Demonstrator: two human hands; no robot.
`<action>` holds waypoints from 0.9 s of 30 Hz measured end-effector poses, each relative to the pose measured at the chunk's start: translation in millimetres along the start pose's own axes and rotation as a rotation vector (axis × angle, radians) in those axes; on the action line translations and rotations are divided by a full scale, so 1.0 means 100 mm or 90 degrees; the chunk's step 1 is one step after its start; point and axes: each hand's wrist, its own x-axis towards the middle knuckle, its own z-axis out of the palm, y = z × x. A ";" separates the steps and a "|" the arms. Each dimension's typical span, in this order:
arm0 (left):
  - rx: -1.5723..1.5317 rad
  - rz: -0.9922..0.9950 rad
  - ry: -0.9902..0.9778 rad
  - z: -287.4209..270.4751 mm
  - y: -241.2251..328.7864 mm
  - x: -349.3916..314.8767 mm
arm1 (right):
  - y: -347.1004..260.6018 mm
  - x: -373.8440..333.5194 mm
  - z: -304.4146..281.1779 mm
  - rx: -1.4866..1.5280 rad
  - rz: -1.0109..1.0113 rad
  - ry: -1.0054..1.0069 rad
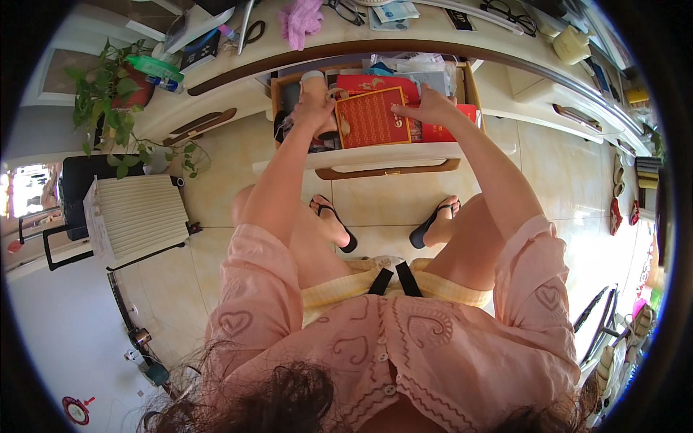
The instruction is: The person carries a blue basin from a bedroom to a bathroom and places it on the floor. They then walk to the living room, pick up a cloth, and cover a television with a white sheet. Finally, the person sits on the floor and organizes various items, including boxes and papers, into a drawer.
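My left hand is closed over a beige cylindrical container with a pale top, at the left side of an open drawer. Its fingers lie close to the left edge of a flat red packet with a gold border and gold pattern. My right hand grips that packet by its right side, thumb on the front and the other fingers partly hidden behind. The packet is tilted over the drawer's contents. Behind it lies another red packet, and clear plastic bags fill the back.
Above the drawer runs a desktop with a pink cloth, glasses, scissors and a cream candle-like jar. A potted plant trails at the left, near a pale suitcase. My sandalled feet stand below the drawer.
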 end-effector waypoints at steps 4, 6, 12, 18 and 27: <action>-0.091 -0.058 -0.038 0.18 -0.13 0.21 | -0.01 0.07 0.11 0.023 -0.043 -0.047; -0.200 -0.070 -0.127 0.24 -0.30 0.37 | -0.08 0.04 0.16 0.048 -0.078 -0.051; -0.518 -0.122 -0.329 -0.02 -0.23 -0.02 | 0.05 0.08 0.22 0.181 -0.226 0.011; -0.593 -0.039 -0.362 -0.16 -0.28 -0.25 | -0.08 -0.18 -0.02 0.222 -0.222 -0.012; -0.629 0.033 -0.289 -0.46 -0.31 -0.48 | 0.35 -0.19 -0.26 0.774 -0.120 -0.061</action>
